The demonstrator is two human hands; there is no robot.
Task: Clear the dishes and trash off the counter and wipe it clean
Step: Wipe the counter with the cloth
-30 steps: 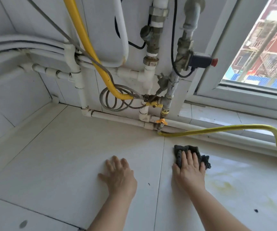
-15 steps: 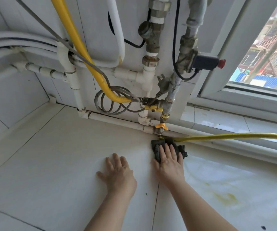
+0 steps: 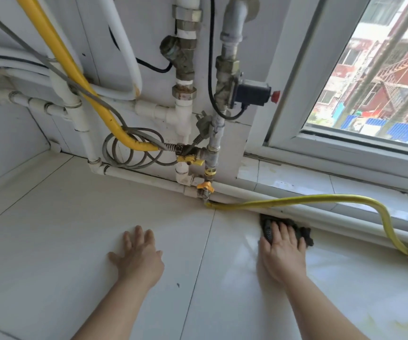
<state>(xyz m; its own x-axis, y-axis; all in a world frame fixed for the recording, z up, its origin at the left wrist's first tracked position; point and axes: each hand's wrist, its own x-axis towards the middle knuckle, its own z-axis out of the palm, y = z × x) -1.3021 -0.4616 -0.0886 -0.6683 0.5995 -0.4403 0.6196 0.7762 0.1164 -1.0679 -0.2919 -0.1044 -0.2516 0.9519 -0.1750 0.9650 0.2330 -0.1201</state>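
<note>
A dark grey cloth (image 3: 303, 231) lies on the white tiled counter (image 3: 63, 229), tucked against the white pipe at the back edge, under the yellow hose. My right hand (image 3: 281, 251) presses flat on the cloth with straight fingers. My left hand (image 3: 139, 253) rests palm down on the bare tile, fingers spread, about a tile's width to the left of the cloth. The tile around the right hand shines wet.
White pipes, brass valves (image 3: 205, 186) and a coiled grey cable (image 3: 129, 150) line the back wall. A thin yellow hose (image 3: 321, 198) arcs over the counter's back edge to the right. The window sill (image 3: 321, 182) lies behind. Yellowish stains (image 3: 404, 327) mark the tile at the lower right.
My right hand has slid the cloth rightwards along the back pipe, from below the yellow valve to under the hose. My left hand has stayed flat on the tile.
</note>
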